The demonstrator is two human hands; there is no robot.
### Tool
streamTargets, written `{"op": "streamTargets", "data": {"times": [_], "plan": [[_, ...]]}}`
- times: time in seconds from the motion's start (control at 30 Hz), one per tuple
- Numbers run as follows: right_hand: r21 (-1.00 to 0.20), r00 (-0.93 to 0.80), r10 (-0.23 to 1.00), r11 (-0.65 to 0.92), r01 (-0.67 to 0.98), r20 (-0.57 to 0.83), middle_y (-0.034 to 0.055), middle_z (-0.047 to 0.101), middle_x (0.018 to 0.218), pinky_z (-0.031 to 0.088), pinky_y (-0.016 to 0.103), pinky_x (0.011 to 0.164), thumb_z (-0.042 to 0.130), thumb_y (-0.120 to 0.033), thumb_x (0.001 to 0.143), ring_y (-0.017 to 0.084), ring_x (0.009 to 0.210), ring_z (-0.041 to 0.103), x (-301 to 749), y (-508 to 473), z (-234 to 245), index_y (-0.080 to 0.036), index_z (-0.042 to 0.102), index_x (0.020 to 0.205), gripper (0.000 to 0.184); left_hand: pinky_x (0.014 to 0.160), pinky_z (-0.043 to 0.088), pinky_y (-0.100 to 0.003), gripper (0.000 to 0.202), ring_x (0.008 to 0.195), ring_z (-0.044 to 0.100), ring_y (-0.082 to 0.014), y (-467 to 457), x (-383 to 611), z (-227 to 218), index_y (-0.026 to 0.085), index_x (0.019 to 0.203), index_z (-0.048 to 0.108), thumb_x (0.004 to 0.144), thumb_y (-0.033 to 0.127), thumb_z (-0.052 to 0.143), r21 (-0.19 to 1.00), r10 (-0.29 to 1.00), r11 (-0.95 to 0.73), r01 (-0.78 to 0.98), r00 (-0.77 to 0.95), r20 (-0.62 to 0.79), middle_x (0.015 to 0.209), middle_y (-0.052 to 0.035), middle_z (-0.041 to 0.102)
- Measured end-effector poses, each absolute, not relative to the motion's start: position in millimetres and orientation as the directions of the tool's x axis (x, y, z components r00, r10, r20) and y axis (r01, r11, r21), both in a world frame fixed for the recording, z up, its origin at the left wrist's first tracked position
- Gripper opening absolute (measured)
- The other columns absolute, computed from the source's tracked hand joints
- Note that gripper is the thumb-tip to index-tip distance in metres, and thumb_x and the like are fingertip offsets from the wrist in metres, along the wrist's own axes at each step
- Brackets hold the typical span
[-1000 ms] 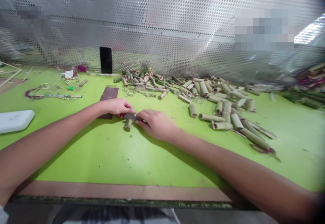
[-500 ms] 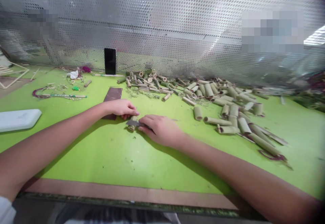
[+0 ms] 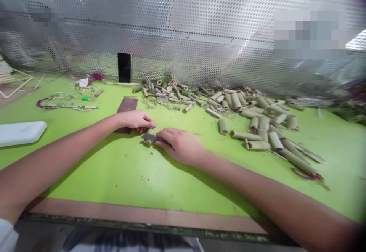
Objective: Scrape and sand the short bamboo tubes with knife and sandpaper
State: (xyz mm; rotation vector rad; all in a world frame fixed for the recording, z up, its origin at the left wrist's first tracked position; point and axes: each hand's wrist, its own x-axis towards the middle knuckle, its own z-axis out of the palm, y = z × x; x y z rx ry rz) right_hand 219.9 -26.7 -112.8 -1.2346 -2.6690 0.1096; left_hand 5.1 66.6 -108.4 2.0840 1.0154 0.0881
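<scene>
My left hand (image 3: 139,121) is closed, its fingertips pinching the far end of a short bamboo piece (image 3: 148,143) that lies on the green tabletop (image 3: 114,168). From the right, my right hand (image 3: 183,145) wraps around the handle of a small knife (image 3: 148,137). The dark blade rests across the top of the bamboo, close to its near end. Most of the knife's handle is hidden under my fingers. Behind my left wrist lies a flat brown strip (image 3: 127,105), partly covered by the forearm.
Many cut bamboo tubes (image 3: 236,101) are heaped along the back and right. A phone (image 3: 124,68) stands upright against the perforated metal screen (image 3: 183,46). At the left are a white plastic case (image 3: 23,133), a crumpled tissue (image 3: 83,82) and scattered scraps.
Both hands keep almost the same places. The knife blade still lies across the bamboo, with at most a slight shift. The whole view has moved a little.
</scene>
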Motion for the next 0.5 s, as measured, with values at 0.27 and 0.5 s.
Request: {"op": "streamTargets", "data": {"times": [0.27, 0.5], "plan": [[-0.141, -0.646, 0.745, 0.666, 0.733, 0.164, 0.0065, 0.071, 0.096, 0.039, 0.029, 0.064, 0.050, -0.033, 0.102, 0.019, 0.080, 0.062, 217.7, -26.6, -112.9, -0.018, 0.066, 0.106, 0.022, 0.053, 0.039, -0.025, 0.051, 0.050, 0.053, -0.0134, 66.1, 5.7, -108.6, 0.018, 0.072, 0.066, 0.078, 0.069, 0.066, 0.693, 0.711, -0.333, 0.640, 0.653, -0.262, 0.053, 0.0013, 0.059], [-0.156, -0.647, 0.746, 0.666, 0.730, 0.159, 0.0068, 0.070, 0.095, 0.039, 0.029, 0.064, 0.050, -0.033, 0.102, 0.018, 0.079, 0.062, 219.8, -25.3, -114.4, -0.018, 0.066, 0.105, 0.022, 0.055, 0.041, -0.026, 0.053, 0.050, 0.054, -0.0134, 67.3, 4.5, -110.4, 0.019, 0.067, 0.061, 0.077, 0.071, 0.064, 0.715, 0.694, -0.336, 0.613, 0.674, -0.252, 0.055, 0.0009, 0.060]]}}
